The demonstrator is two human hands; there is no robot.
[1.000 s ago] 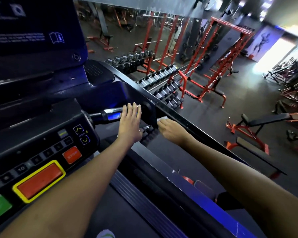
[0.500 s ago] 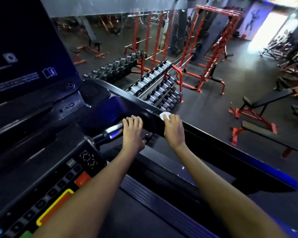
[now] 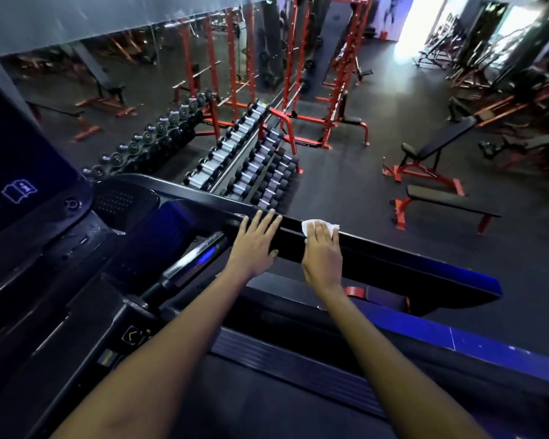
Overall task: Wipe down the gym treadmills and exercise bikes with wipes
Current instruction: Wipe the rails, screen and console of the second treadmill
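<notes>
White wipe moved right along handrail; left hand now on rail.

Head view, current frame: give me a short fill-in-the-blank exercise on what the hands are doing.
1. The white wipe lies under the ____ hand.
2. The left hand rests flat on the treadmill's black side ____.
3. Beyond the rail stands a rack of ____.

Missing words: right; rail; dumbbells
</notes>
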